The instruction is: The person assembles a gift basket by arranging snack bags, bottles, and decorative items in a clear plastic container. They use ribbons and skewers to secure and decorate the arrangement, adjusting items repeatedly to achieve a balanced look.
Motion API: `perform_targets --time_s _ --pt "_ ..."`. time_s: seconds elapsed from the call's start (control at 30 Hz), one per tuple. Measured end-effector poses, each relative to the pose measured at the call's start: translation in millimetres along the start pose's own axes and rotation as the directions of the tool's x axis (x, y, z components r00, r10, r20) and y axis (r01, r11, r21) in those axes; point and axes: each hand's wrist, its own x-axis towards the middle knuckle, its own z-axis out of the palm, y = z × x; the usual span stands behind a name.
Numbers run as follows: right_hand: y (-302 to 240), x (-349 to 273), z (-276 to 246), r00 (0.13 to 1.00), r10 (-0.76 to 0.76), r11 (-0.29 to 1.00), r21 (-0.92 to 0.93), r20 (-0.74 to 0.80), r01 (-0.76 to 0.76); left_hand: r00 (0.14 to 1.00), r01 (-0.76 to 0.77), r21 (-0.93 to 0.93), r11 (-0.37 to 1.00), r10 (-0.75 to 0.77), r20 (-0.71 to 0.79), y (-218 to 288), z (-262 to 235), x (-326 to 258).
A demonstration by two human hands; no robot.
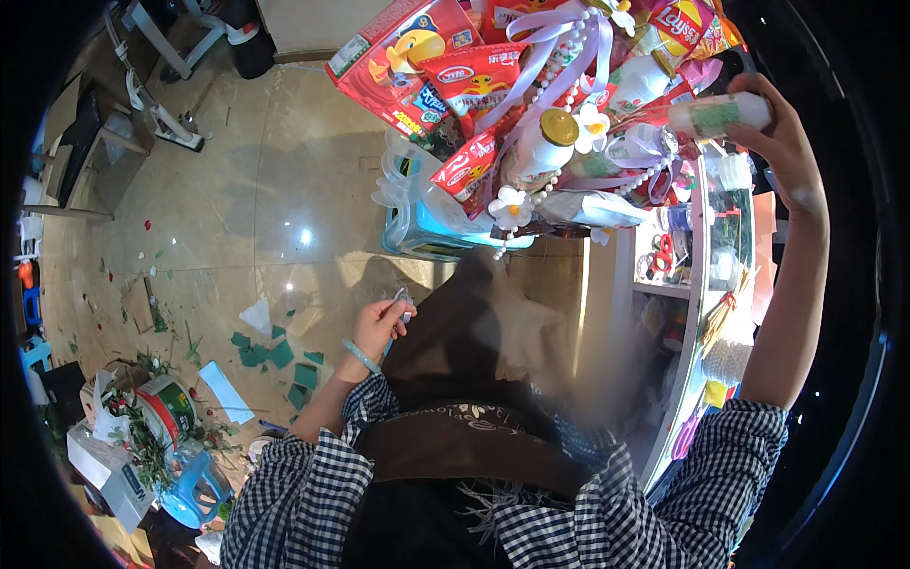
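Note:
On the far right, my right hand (782,142) is reached out and wrapped around the base end of a white bottle (718,116) with a green patch, which lies sideways against a large snack bouquet. Red snack bags (472,81), a gold-capped white bottle (540,150), lilac ribbon (595,47), strings of pearl beads and white artificial flowers (510,207) make up the bouquet. My left hand (379,327), with a pale bangle on its wrist, is closed low in front of me. Something small and whitish shows at its fingertips, too little to name.
Pale blue plastic tubs (408,213) stand beneath the bouquet. A white shelf unit (690,237) on the right holds red-handled scissors (662,254) and craft supplies. Green scraps (281,354) litter the tiled floor. A blue watering can (192,493) sits among boxes and cut stems at lower left.

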Motion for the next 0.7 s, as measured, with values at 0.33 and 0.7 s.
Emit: perform_targets --time_s 0.33,0.7 --pt "-5 10 34 0.991 -0.128 0.992 0.027 0.048 0.127 1.0 -0.011 0.018 1.0 0.011 -0.02 1 -3 -8" --pt "4 25 39 0.995 -0.037 0.981 0.195 0.097 0.018 1.0 0.012 0.053 0.999 -0.012 -0.002 2 1 1"
